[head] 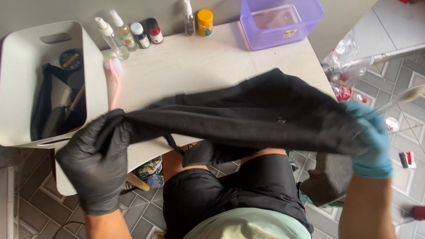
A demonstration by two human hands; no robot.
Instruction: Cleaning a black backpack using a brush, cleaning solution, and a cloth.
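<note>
A black cloth bag (244,116) is stretched out above the near edge of a white table (185,64). My left hand (97,159), in a black glove, grips its left end. In a blue glove, my right hand (372,141) grips the right end and also holds a thin stick-like tool (407,96) that points up to the right. A strap (172,142) hangs from the bag's underside.
A white bin (13,99) of dark items stands at the table's left. Several small bottles (128,35) and a yellow-lidded jar (205,22) line the back wall. A purple plastic tub (278,16) sits at the back right. A pink brush (114,77) lies by the bin.
</note>
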